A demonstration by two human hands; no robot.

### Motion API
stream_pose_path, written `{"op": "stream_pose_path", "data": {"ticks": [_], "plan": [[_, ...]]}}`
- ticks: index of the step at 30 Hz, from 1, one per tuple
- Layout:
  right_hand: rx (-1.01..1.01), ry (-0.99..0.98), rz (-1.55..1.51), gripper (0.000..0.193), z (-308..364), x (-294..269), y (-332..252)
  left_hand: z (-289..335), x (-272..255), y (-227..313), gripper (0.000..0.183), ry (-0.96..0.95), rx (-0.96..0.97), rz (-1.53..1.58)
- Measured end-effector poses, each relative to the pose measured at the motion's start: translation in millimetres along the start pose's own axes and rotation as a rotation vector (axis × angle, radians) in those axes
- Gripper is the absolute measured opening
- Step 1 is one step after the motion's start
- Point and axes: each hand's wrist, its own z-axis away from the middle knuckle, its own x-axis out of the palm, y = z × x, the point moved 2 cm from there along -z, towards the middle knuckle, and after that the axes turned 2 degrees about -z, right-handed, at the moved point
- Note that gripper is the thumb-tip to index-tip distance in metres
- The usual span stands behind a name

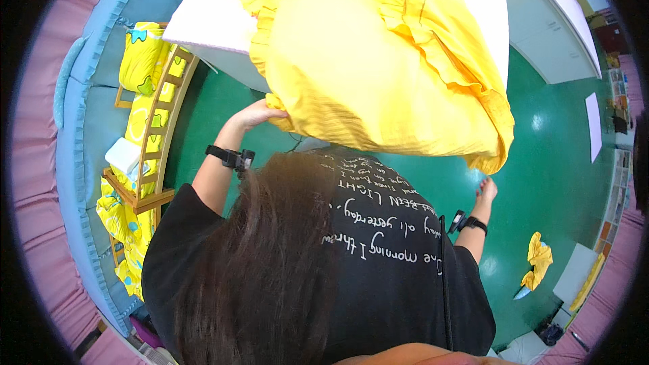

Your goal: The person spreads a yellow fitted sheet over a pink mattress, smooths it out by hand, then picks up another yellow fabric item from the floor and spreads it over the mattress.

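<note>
Hand L (260, 113) grips near edge of yellow cloth (338, 67); hand R (485, 190) just below its R corner, can't tell if holding. Cloth over white surface (211, 10), near side past edge. 2nd yellow cloth (538, 262) on green floor (520, 213), R; wooden bed (154, 201) L.

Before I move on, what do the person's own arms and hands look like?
The left hand and right hand both look ungloved. Short black sleeves leave the forearms bare. Each wrist wears a black strap with a small, dark, boxy device: the left device and the right device. A thin black cord runs down the shirt near the right sleeve.
</note>
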Motion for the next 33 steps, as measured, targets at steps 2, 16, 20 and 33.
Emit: {"op": "stream_pose_path", "data": {"ticks": [2, 16, 20, 33], "plan": [[-0.090, -0.188, 0.057, 0.030, 36.5, 31.6, 7.3, -4.3, 5.6, 7.2, 0.045, -0.002, 0.026, 0.017], [-0.911, -1.259, 0.257, 0.028, 347.1, 252.4, -149.5, 21.0, -6.7, 104.1, 0.041, 0.402, 0.414, 0.297], [-1.172, -1.332, 0.277, 0.048, 412.9, 285.9, -182.6, 42.7, -53.1, 141.1, 0.041, 0.524, 0.526, 0.319], [-1.666, -1.020, 0.428, 0.060, 550.9, 448.7, -228.9, 31.1, -379.3, 320.2, 0.039, 0.448, 0.733, 0.173]]}}
